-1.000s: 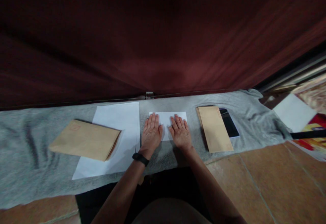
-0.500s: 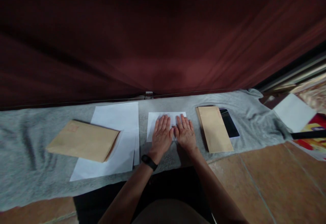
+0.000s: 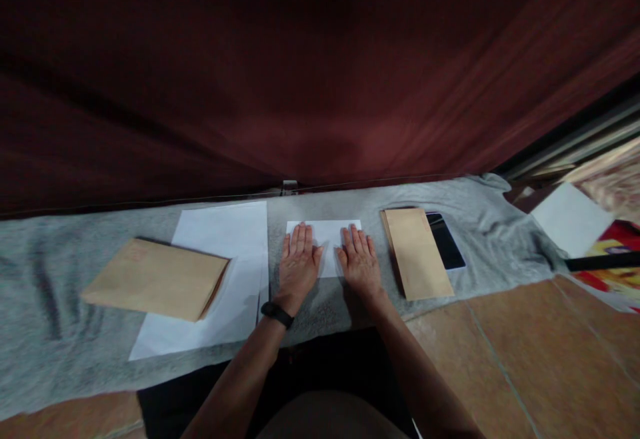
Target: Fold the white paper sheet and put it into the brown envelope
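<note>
A small white sheet of paper [image 3: 327,242], apparently folded, lies flat in front of me on a grey cloth. My left hand [image 3: 299,259] rests palm down on its left part, fingers stretched out and pointing away from me. On the right part lies my right hand [image 3: 359,260], also flat with its fingers extended. A strip of bare paper shows between the two hands. Neither hand grips anything. What is under the palms is hidden.
Brown envelopes [image 3: 160,279] lie across larger white sheets [image 3: 225,232] at the left. To the right, more brown envelopes [image 3: 420,252] partly cover a phone [image 3: 445,242]. The grey cloth [image 3: 495,239] covers the narrow surface, with a dark red curtain [image 3: 320,92] behind it.
My left hand has slid left across the paper, widening the gap between my hands. My right hand stays on the right part. The view has shifted slightly.
</note>
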The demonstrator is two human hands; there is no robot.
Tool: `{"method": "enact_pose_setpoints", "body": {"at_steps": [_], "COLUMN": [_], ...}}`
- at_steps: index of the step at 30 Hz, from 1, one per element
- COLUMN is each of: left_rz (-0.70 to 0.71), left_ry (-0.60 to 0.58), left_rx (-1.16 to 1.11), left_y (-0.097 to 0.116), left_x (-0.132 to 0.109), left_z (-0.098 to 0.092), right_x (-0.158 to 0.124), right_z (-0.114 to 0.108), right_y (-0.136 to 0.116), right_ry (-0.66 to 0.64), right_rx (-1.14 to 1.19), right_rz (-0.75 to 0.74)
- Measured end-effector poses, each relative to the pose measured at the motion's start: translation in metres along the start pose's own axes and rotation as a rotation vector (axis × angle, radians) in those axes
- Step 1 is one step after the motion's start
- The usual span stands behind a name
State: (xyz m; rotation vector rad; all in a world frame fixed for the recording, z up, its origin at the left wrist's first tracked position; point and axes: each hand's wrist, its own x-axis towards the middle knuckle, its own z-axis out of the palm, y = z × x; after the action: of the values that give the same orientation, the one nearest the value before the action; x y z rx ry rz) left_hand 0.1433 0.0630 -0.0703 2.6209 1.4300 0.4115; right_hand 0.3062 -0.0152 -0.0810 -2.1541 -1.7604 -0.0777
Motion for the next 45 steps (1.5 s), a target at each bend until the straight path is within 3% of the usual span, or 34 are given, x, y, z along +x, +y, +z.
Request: {"method": "enact_pose_setpoints", "body": {"at_steps": [9, 16, 22, 31, 40, 45], "left_rz": [-0.138, -0.189, -0.405, -0.702, -0.661, -0.635], "left_ry": [0.134, 0.189, 0.141, 0.059, 0.048, 0.082], "left_rx": [-0.085, -0.268, -0.460, -0.743, -0.912, -1.094], "left_y": [-0.015, -0.010, -0.010, -0.031, -0.022, -0.008], "left_x": [-0.024, -0.043, -0.036, -0.017, -0.021, -0.020], "left_z": [-0.005, -0.014, -0.031, -0.032, -0.048, -0.059], "right_x": [0.001, 0.001, 0.002, 0.001, -0.002, -0.018], "right_z": [-0.001, -0.002, -0.001, -0.001, -0.010, -0.032], "right_y": [-0.001, -0.002, -0.002, -0.002, -0.004, -0.034], "right_ry": [-0.010, -0.022, -0.018, -0.011, 0.010, -0.032], "right_rx": [0.008, 0.018, 0.032, 0.014, 0.066, 0.176], "right_rz": [0.016, 0.025, 0.024, 0.024, 0.013, -0.138]}}
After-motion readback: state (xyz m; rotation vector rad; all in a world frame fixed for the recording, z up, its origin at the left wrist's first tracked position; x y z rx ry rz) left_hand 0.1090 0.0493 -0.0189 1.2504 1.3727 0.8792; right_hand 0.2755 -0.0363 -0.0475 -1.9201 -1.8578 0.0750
